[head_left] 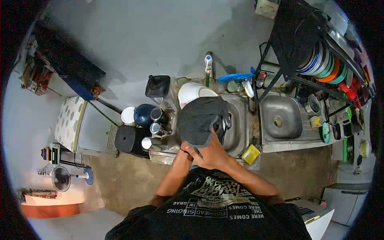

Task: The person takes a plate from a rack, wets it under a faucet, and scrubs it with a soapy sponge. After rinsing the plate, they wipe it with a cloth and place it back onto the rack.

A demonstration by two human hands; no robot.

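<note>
A dark grey, round thing that looks like a soot-blackened pot (202, 118) is tilted over the left sink basin (240, 132), its outer side facing me. My right hand (211, 152) is closed on its near edge, with the thumb up against the dark surface. My left hand (186, 147) is at the lower left edge, crossed by my right fingers; most of it is hidden under the pot. A small fingertip-like patch shows at the pot's far left edge. Behind it, a white bowl (189, 93) is partly covered.
A faucet (208, 64) stands behind the basin, beside a blue basket (234, 77). Jars (158, 129) and a black container (130, 140) crowd the left. A yellow sponge (251, 154) lies at the front edge. To the right are a second basin (280, 116) and a plate rack (324, 68).
</note>
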